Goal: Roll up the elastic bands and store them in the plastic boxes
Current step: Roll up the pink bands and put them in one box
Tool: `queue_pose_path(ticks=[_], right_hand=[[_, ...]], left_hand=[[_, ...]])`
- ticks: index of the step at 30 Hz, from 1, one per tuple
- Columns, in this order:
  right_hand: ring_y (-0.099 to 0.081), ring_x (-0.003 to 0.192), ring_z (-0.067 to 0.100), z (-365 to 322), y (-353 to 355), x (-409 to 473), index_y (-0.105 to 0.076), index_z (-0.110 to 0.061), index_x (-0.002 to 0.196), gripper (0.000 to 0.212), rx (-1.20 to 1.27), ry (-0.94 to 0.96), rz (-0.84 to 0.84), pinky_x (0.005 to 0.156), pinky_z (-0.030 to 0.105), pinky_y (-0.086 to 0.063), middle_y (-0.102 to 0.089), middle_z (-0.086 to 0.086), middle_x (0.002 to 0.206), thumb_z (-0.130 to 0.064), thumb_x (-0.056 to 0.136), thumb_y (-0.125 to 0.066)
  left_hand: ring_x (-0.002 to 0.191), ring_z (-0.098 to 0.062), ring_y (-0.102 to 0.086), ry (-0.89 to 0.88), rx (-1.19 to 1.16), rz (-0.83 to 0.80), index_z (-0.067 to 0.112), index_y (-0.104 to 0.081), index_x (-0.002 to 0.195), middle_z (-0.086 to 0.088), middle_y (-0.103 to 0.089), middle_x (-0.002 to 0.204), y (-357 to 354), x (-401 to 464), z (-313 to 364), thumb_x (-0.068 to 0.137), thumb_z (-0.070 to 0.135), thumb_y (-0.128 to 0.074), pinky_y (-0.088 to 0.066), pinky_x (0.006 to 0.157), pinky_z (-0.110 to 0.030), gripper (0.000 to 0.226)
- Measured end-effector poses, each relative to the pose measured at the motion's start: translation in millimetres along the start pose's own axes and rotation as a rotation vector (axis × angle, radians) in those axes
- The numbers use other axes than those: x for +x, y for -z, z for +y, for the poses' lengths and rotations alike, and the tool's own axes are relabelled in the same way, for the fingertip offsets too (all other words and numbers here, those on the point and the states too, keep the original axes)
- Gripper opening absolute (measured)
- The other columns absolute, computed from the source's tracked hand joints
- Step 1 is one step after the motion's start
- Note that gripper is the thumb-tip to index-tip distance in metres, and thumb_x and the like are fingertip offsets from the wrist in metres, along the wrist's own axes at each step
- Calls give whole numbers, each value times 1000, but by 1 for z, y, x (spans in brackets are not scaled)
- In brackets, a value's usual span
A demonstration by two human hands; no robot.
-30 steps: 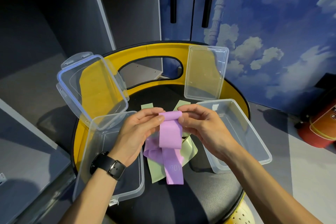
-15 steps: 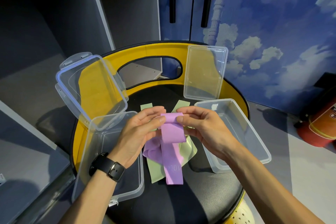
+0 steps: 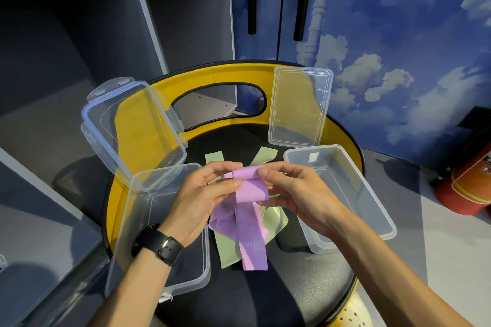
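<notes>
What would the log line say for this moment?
step: rolling purple band | left hand: pinching it | right hand: pinching it | boxes: open

It looks like a playroom or activity room indoors. Past the hands stand a blue wall (image 3: 398, 34) painted with white clouds, and grey cubby shelves (image 3: 106, 21) up to the left. A round yellow and black chair (image 3: 239, 74) holds everything.
</notes>
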State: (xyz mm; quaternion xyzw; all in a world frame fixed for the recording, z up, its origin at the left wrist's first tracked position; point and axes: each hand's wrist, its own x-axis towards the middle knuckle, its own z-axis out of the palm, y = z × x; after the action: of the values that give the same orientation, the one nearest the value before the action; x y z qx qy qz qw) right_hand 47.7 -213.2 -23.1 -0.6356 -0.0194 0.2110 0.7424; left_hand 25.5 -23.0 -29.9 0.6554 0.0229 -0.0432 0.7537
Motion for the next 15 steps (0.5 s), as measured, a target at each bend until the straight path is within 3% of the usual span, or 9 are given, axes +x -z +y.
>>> queue_pose_path(ticks=[3, 8, 15], right_hand=[[-71, 83, 19, -1, 1, 0, -68, -5, 105, 16, 19, 10, -12, 74, 31, -58, -74, 10, 94, -12, 90, -65], [-72, 85, 20, -2, 1, 0, -66, -5, 105, 18, 105, 16, -24, 70, 26, -58, -74, 12, 94, 1, 88, -63], [-72, 86, 24, -3, 0, -1, -66, -4, 105, 23, 158, 3, -53, 75, 30, -59, -73, 14, 97, 6, 84, -65]], left_hand=[[99, -16, -70, 14, -28, -19, 10, -67, 106, -2, -71, 108, 1, 0, 0, 84, -6, -61, -58, 79, -27, 28], [99, -19, -70, 52, -96, -47, 12, -64, 114, -4, -73, 108, -1, 1, 0, 78, 16, -66, -58, 82, -29, 36], [95, -19, -71, 28, 5, -10, 11, -68, 107, -4, -74, 102, 2, 2, -3, 85, 1, -63, -57, 76, -24, 25]])
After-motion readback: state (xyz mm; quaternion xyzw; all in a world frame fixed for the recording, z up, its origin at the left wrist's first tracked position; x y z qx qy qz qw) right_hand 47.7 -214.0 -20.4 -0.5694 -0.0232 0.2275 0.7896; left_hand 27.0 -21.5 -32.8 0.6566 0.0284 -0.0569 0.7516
